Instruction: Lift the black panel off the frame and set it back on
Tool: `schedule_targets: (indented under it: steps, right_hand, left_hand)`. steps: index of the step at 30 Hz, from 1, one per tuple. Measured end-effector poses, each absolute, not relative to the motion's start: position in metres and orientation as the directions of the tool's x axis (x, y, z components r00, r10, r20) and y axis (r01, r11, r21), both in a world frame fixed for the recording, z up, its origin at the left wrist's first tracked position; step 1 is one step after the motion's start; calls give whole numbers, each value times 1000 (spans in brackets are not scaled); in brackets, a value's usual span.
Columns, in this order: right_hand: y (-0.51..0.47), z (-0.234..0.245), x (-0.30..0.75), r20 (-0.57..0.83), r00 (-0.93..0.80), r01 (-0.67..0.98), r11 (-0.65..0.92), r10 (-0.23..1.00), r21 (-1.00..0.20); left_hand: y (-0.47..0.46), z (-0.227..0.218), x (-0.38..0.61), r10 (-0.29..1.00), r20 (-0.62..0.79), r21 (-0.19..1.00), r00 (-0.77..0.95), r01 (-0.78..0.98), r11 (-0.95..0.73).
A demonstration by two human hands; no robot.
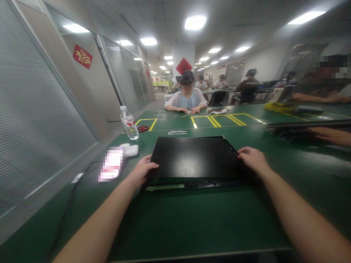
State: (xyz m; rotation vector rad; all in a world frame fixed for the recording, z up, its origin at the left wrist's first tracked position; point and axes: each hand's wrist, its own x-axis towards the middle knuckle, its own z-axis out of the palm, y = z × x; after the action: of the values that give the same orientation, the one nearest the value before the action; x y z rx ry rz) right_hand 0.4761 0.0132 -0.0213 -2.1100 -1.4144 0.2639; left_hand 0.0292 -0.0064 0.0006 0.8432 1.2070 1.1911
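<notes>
A flat black panel point(196, 157), like a display screen with a thin circuit strip along its near edge, lies on the green table point(192, 223) in front of me. My left hand point(142, 170) grips the panel's left edge, thumb on top and fingers curled under. My right hand point(253, 159) holds the right edge the same way, fingers closed over the rim.
A phone point(112, 164) and a small white case point(131, 149) lie at the left. A water bottle point(129, 123) and red scissors point(142, 128) stand farther back. A person point(187, 96) sits opposite; another person's hand point(333, 135) rests on a dark panel at right.
</notes>
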Motion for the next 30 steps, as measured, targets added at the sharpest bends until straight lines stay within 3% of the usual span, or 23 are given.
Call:
schedule_targets:
  steps: [18, 30]
  right_hand:
    - [14, -24, 478, 130, 413, 758, -260, 902, -598]
    - [15, -24, 478, 103, 420, 720, -262, 902, -642]
  left_hand:
    - [-10, 8, 28, 982, -181, 967, -44, -191, 170]
    - [-5, 2, 20, 975, -109, 990, -194, 71, 125]
